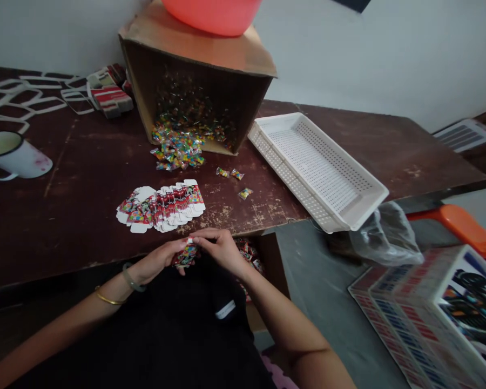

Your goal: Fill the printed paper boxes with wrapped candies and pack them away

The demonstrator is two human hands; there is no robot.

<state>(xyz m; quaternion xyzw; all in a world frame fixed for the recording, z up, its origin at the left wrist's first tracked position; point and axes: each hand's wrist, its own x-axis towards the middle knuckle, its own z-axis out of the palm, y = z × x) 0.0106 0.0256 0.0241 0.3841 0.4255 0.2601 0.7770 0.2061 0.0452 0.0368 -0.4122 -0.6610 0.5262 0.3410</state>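
My left hand (157, 262) is closed around a small printed candy box (185, 255) with a red and multicoloured pattern. The fingers of my right hand (218, 247) pinch the white flap at the box's upper end. Just beyond my hands, a fanned row of flattened printed boxes (168, 208) lies on the table. Small clear-wrapped candies (178, 148) spill from a cardboard carton (198, 54) tipped on its side. Several loose candies (245, 193) sit apart, to the right of the flat boxes. What the small box contains is hidden.
A white perforated tray (267, 146) overhangs the table's front right edge. At left stands an enamel mug (20, 156). An open carton of printed boxes (249, 254) sits below the table edge. Stacked plastic crates (413, 308) and an orange chair (449, 219) are at right.
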